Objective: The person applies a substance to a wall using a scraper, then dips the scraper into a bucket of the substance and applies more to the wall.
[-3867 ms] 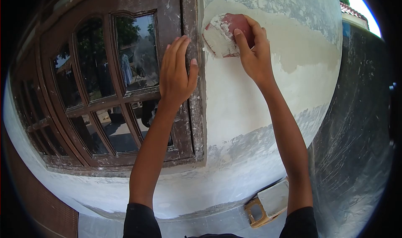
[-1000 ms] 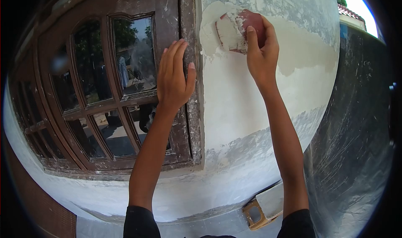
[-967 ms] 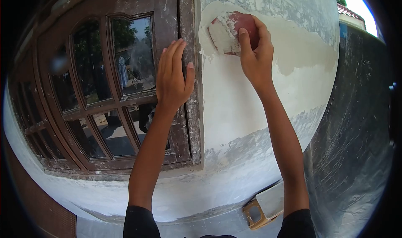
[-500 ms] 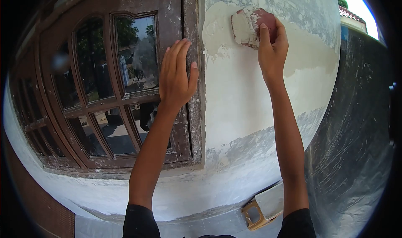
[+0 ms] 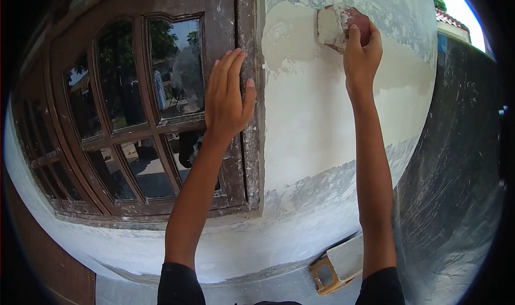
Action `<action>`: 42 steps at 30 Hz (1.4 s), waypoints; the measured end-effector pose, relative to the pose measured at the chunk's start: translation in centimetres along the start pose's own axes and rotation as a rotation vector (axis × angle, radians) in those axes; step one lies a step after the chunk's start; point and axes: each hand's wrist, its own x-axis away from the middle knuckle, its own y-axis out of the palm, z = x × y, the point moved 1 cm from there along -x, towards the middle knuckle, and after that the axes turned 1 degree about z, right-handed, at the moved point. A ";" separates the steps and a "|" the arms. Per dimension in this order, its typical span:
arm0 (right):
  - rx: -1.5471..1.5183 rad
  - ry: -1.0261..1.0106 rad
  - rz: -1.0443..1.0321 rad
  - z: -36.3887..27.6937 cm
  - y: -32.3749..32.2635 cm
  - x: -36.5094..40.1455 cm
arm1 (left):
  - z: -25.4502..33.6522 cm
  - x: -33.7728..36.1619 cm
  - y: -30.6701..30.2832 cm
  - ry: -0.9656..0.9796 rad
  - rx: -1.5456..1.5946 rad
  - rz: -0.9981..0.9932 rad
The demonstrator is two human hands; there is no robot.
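My right hand (image 5: 363, 56) grips a reddish-brown putty scraper (image 5: 343, 27) caked with pale filler, its flat blade against the upper wall. My thumb lies across its face, while the other fingers are mostly hidden behind it. Around the scraper the wall (image 5: 311, 106) carries a smooth cream coat, with rough grey patches above and below. My left hand (image 5: 228, 96) rests flat on the brown wooden window frame (image 5: 248, 160), fingers stretched upward and thumb apart, holding nothing.
Glass panes (image 5: 177, 69) fill the window at left, reflecting trees and hanging clothes. Dark plastic sheeting (image 5: 450, 171) covers the right side. Low down, near my right forearm, lies a yellowish frame-like object (image 5: 324, 275) beside a pale flat board (image 5: 346, 257).
My right hand has slid the scraper a short way to the right and slightly up along the wall. The left hand stays at the same spot on the window frame.
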 end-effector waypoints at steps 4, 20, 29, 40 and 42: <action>-0.116 -0.109 -0.194 -0.2 1.4 2.5 | 0.0 0.0 0.1 0.010 -0.012 0.007; -0.039 -0.217 -0.255 -1.2 1.4 4.6 | 0.0 0.0 -0.1 0.018 -0.003 -0.001; -0.135 -0.024 -0.089 0.5 0.0 1.5 | 0.1 0.0 -0.1 0.007 -0.018 0.003; 0.017 -0.097 -0.054 1.7 -0.9 1.3 | 0.0 -0.1 -0.1 0.003 0.007 0.003; -0.027 0.043 0.011 1.6 -1.9 1.0 | 0.1 0.0 -0.1 0.006 -0.002 0.003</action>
